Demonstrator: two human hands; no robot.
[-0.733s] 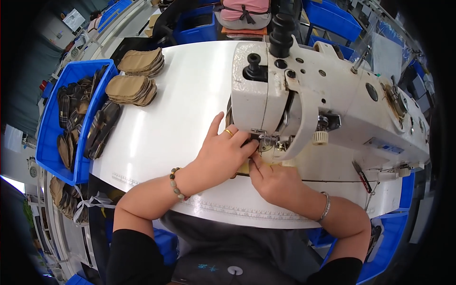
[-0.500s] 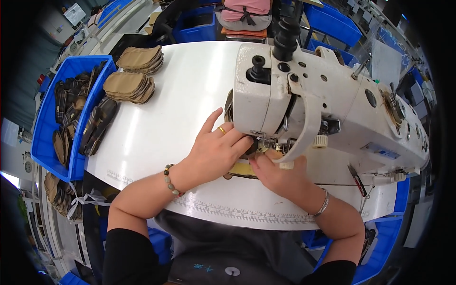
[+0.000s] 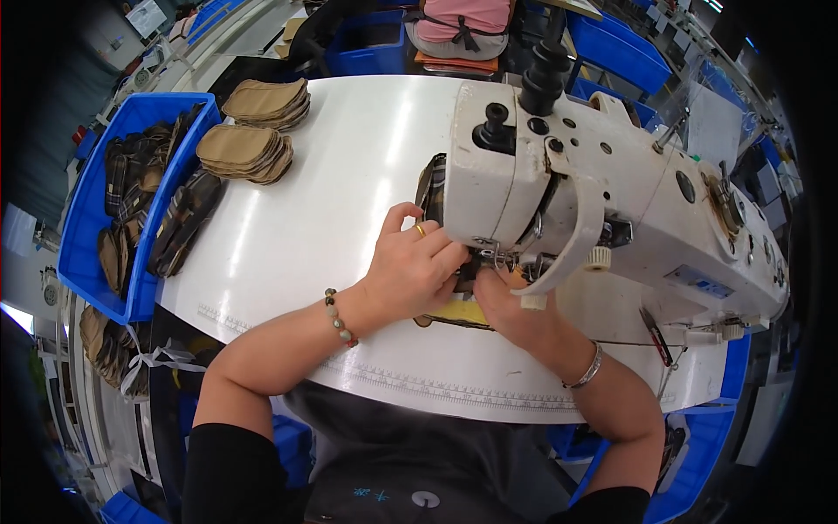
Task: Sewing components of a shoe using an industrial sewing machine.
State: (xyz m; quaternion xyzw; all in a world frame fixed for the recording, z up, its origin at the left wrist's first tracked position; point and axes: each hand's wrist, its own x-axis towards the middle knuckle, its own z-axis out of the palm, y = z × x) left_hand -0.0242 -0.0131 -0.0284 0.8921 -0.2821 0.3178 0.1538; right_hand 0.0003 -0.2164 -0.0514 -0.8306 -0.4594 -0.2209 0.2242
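Observation:
A white sewing machine stands over the work, its needle area partly hidden by my fingers. My left hand is closed at the left of the presser foot, fingertips on a dark plaid fabric piece whose far end sticks out beyond the hand. Just right of the foot, my right hand pinches the near part of this same fabric; its fingertips are partly covered by the machine. In front of both hands a yellow strip lies at the machine's base.
Two stacks of tan fabric pieces lie at the table's far left. Beside them a blue bin holds plaid pieces, with more plaid pieces against its side. Thread snips rest at the right. A person in pink sits beyond.
More of the plaid piece shows beyond my left hand. My right thumb, spread out before, is no longer seen apart from the hand. The whole view has shifted slightly.

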